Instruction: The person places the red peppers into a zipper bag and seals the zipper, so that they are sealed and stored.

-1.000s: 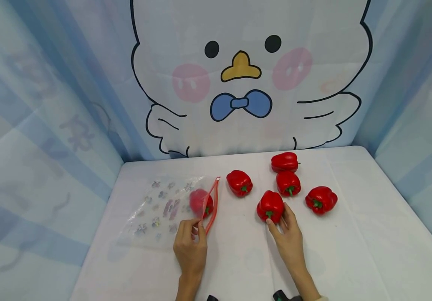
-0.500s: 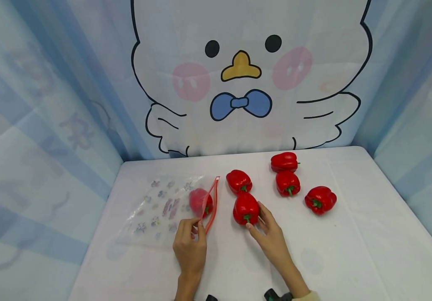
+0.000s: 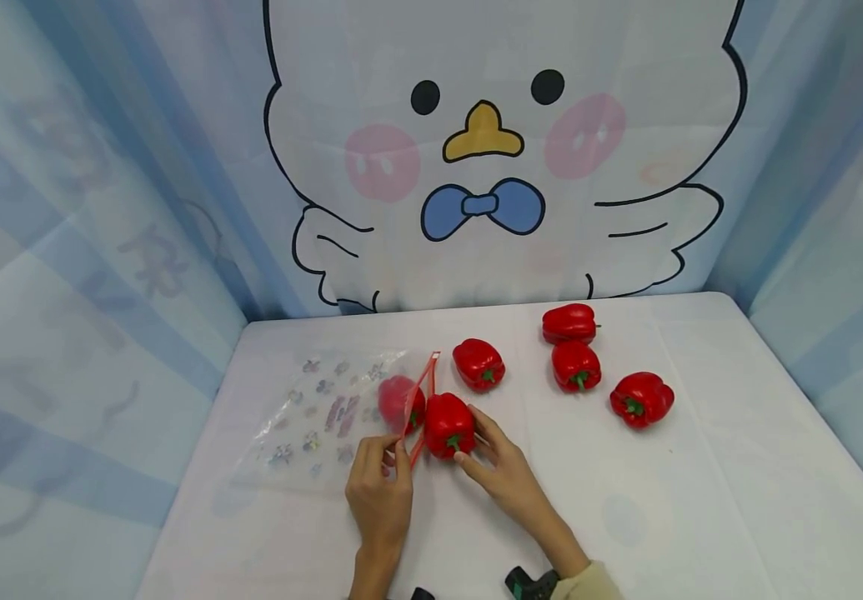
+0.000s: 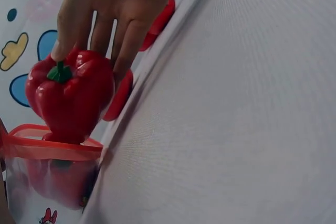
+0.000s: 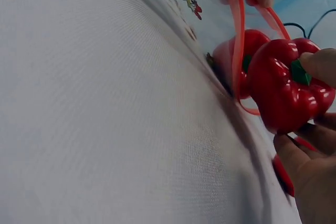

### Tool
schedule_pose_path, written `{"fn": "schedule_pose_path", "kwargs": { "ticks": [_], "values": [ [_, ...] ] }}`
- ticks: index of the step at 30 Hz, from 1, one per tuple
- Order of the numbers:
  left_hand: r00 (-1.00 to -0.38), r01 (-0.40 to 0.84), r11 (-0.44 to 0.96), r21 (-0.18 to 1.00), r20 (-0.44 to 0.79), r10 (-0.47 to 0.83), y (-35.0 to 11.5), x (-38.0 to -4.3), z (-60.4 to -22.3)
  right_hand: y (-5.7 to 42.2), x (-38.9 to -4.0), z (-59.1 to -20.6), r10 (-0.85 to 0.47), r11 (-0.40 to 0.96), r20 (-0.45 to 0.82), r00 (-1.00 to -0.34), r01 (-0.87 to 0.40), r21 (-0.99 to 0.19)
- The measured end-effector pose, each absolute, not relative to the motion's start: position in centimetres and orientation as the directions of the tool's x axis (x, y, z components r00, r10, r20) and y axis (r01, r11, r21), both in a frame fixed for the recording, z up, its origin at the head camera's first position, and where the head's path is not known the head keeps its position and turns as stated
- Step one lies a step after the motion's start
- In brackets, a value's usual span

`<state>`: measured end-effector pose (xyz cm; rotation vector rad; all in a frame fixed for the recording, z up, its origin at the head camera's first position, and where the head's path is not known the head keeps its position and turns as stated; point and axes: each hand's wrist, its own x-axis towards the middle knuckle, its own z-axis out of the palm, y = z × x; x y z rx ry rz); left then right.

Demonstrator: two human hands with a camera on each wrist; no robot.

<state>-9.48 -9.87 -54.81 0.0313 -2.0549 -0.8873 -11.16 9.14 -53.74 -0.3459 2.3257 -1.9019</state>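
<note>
A clear zip bag (image 3: pixel 288 454) with printed flowers and a red zip edge lies on the left of the table, its mouth facing right. My left hand (image 3: pixel 380 496) pinches the near part of that red edge and holds the mouth apart. One red bell pepper (image 3: pixel 395 402) sits inside, seen through the plastic. My right hand (image 3: pixel 506 471) grips another red bell pepper (image 3: pixel 449 427) by its side and stem end. In the left wrist view this held pepper (image 4: pixel 71 95) is right at the bag's red rim (image 4: pixel 52 150), its lower end overlapping the opening.
A loose red pepper (image 3: pixel 479 365) lies just behind the right hand. Farther right are three more: a back pepper (image 3: pixel 569 322), one in front of it (image 3: pixel 575 367), and a right one (image 3: pixel 641 399). The white table (image 3: pixel 701 500) meets a printed curtain (image 3: pixel 484 267) behind.
My right hand has carried its pepper leftward from beside the other loose peppers to the bag's mouth. The left hand and the bag have stayed in place.
</note>
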Motion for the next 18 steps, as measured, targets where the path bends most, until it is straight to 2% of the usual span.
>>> {"fn": "schedule_pose_path", "kwargs": {
  "ticks": [11,18],
  "values": [
    [-0.614,0.318,0.733,0.601,0.72,-0.324,-9.8,-9.6,-54.9,9.1,-11.7,-53.3,-0.344,0.205,0.008,-0.939,-0.083,-0.975],
    [-0.611,0.341,0.722,0.602,0.725,-0.317,-9.9,-9.7,-54.9,9.3,-12.5,-53.1,-0.442,0.202,0.0,-0.897,-0.1,-0.974]
  ]
}}
